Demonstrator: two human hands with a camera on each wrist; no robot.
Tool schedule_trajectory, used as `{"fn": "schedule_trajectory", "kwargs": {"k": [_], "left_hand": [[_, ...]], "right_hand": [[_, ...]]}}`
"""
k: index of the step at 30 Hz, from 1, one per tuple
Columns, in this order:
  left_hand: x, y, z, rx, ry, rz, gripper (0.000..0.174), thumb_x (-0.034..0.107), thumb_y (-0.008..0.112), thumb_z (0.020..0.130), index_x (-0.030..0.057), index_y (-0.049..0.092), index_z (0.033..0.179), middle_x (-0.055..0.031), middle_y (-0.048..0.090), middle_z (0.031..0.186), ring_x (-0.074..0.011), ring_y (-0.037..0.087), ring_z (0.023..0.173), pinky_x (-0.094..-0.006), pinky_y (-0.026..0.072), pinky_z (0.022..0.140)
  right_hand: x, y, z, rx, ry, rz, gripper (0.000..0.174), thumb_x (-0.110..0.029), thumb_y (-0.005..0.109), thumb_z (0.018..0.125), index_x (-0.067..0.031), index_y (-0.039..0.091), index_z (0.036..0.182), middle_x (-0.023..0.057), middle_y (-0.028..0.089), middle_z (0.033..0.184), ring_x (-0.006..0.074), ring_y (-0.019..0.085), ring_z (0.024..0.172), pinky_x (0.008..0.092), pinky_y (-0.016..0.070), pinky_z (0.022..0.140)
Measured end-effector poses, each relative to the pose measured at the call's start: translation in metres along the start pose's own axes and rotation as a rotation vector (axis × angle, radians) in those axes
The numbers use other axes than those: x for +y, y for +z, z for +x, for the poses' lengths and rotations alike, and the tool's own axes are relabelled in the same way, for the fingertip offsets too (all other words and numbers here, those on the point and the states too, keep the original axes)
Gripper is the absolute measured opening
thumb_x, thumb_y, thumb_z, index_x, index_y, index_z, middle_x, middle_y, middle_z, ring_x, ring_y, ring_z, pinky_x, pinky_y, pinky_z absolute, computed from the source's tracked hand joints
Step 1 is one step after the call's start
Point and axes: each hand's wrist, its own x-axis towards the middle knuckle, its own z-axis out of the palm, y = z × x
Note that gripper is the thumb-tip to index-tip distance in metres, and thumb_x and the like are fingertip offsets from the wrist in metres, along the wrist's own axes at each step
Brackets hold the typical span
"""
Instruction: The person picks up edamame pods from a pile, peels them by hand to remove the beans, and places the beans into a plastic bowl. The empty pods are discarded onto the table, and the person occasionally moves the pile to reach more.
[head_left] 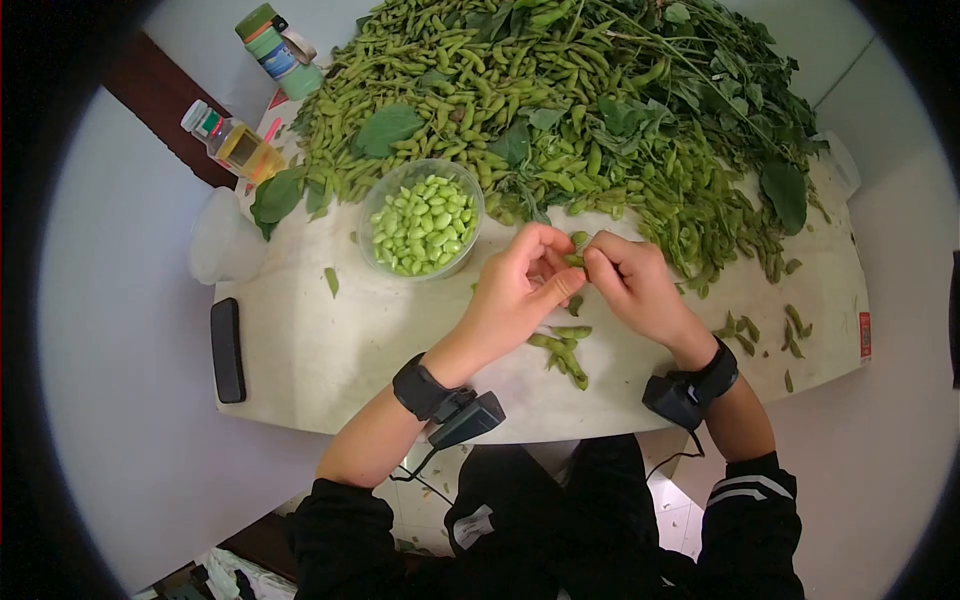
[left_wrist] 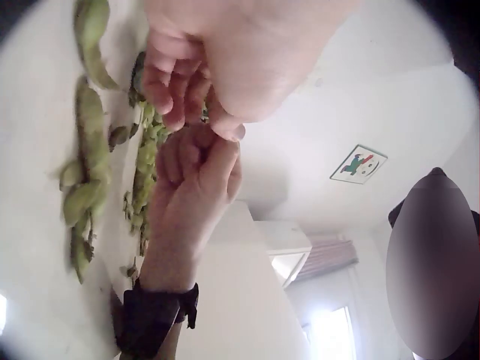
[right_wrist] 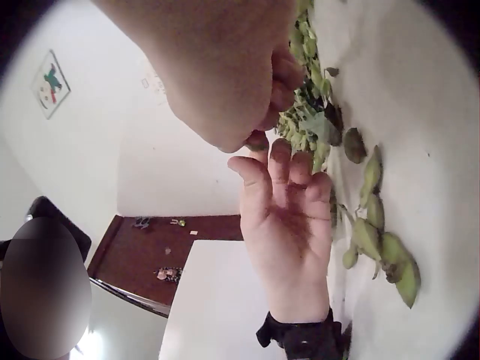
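Note:
My right hand [head_left: 640,290] pinches a green soybean pod [head_left: 575,260] between thumb and fingers. Across from it, my left hand [head_left: 515,295] has its fingers loosely bent, with the index fingertip at the pod. From the right wrist camera, the left thumb [right_wrist: 251,180] stands apart from the fingers, and the dark end of the pod shows between the two hands. Just below them on the table lie several loose soybean pods [head_left: 562,350]. A clear round tub [head_left: 375,255] holding shelled green soybeans [head_left: 425,225] stands to the left of the hands.
A large heap of soybean pods [head_left: 470,90] with leafy stems [head_left: 740,90] covers the table's back. Along the left are a phone [head_left: 228,350], a translucent container [head_left: 225,240], a bottle of yellow liquid [head_left: 240,148] and a green flask [head_left: 280,55]. Scattered pods [head_left: 795,325] lie at right.

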Motion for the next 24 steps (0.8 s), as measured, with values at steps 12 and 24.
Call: {"fn": "schedule_trajectory", "kwargs": {"k": [12,24], "left_hand": [[0.002,-0.001,-0.001,0.068,0.045,0.126,0.022,0.016,0.064,0.077,-0.0019,0.051,0.077,-0.0037,0.058,0.065,-0.0056,0.056,0.06,-0.0192,0.0432,0.05],[0.011,-0.001,-0.001,0.071,0.289,0.472,0.018,0.009,0.063,0.073,0.001,0.049,0.081,-0.0075,0.058,0.071,-0.0134,0.055,0.052,-0.0236,0.0443,0.047]], "right_hand": [[0.002,-0.002,0.0,0.017,-0.283,-0.245,0.013,-0.008,0.054,0.076,-0.002,0.045,0.07,0.0132,0.049,0.056,0.031,0.05,0.05,0.0372,0.0382,0.045],[0.002,-0.004,-0.001,0.043,-0.358,-0.37,0.014,-0.009,0.056,0.074,-0.0032,0.045,0.069,0.0119,0.048,0.056,0.0298,0.05,0.051,0.0378,0.0389,0.046]]}}
